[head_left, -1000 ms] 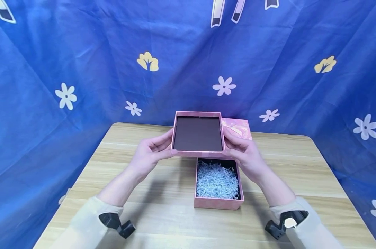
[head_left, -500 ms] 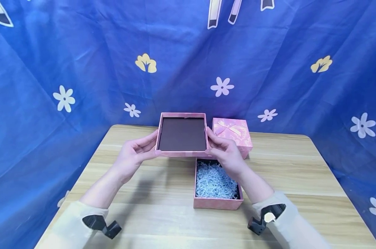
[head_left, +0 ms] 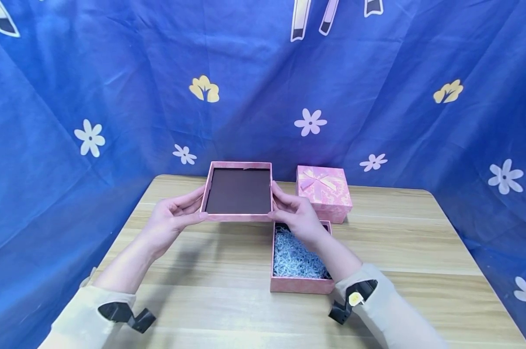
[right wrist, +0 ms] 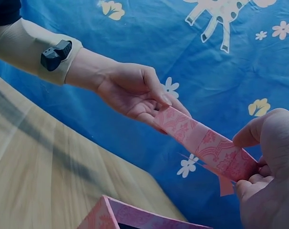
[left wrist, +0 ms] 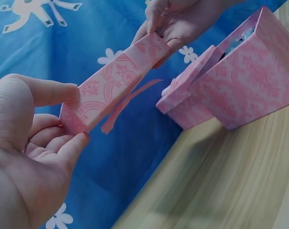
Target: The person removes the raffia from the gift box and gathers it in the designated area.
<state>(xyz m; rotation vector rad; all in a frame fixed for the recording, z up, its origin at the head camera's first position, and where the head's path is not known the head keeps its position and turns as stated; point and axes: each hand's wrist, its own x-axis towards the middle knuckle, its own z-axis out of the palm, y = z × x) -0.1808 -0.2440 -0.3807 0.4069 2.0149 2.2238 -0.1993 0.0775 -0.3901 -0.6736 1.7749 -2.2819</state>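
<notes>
Between both hands hangs a pink patterned box lid (head_left: 239,191), dark inside, its hollow side facing the head camera. My left hand (head_left: 169,223) grips its left edge, thumb at the near corner. The right edge is held by my right hand (head_left: 300,220) in the same way. A ribbon (left wrist: 130,102) dangles on the lid's far side in the left wrist view. Below my right hand and forearm, which hide part of it, an uncovered pink box (head_left: 302,285) holds blue shredded paper (head_left: 295,257).
Behind the uncovered box, to the right, stands a smaller pink gift box (head_left: 326,191) with a bow, its lid on. Everything rests on a wooden table (head_left: 402,247). A blue patterned cloth (head_left: 254,87) hangs close behind the table's back edge.
Both hands have carried the lid to the left, off the line of the uncovered box. The smaller gift box, partly hidden before, now shows almost whole. Both boxes have stayed in place.
</notes>
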